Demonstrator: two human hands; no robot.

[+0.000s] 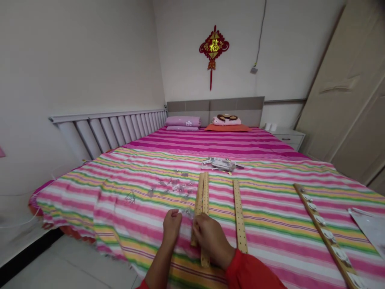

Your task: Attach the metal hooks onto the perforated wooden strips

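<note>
A small clear plastic bag (187, 212) with something shiny inside stretches between my hands. My left hand (172, 225) is closed, with thumb and fingertips pinched at the bag's left side. My right hand (209, 236) is curled at the bag's other side, over two pale wooden strips with rows of holes (202, 190) that lie side by side on the striped sheet. Its fingertips are partly hidden. Beyond my hands lie several small clear bags with metal bits (179, 186). A third perforated strip (238, 212) lies to the right of my right hand.
A long wooden strip with several white-and-metal pieces (323, 228) lies at the right, near a clear plastic sheet (368, 228). A heap of packaged items (222, 163) is farther back. Thin wire (130, 197) lies at left. The striped bed sheet (114, 220) ends above the tiled floor (81, 261).
</note>
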